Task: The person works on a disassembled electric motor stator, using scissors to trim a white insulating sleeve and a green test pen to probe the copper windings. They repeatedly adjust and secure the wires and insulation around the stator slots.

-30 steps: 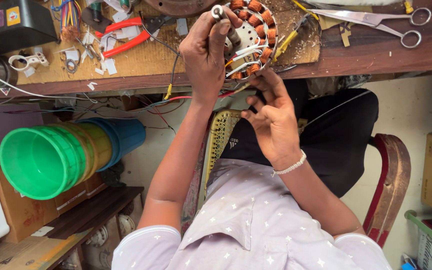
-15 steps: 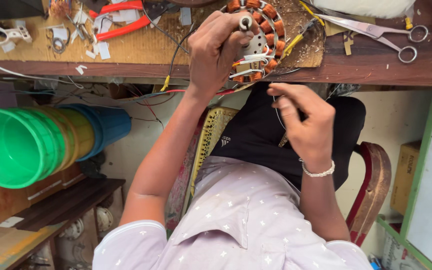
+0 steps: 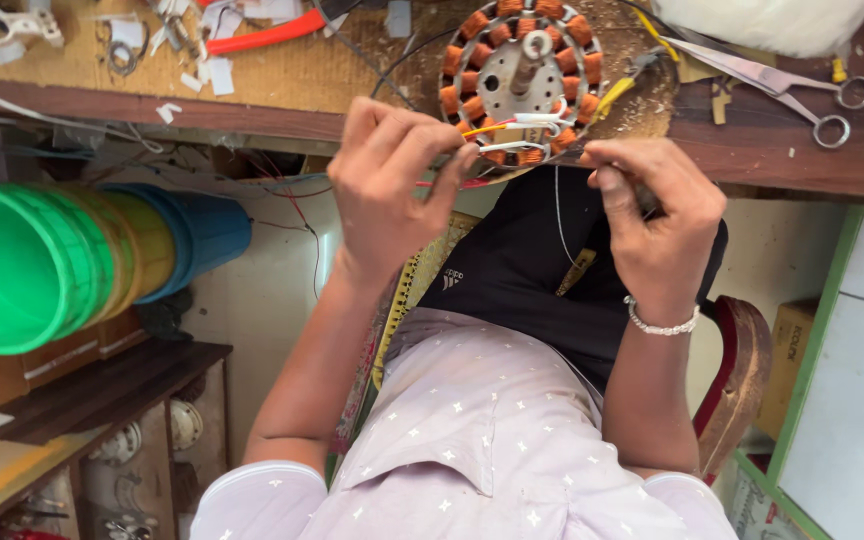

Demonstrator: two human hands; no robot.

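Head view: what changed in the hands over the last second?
The left hand came down off the top of the wound stator to its near edge. The right hand rose from the lap to that edge, pinching a thin wire. The stator, scissors and stacked buckets stayed where they were.

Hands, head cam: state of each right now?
Left hand: closed, fingers pinching the near edge of the stator.
Right hand: closed, pinching a thin wire.
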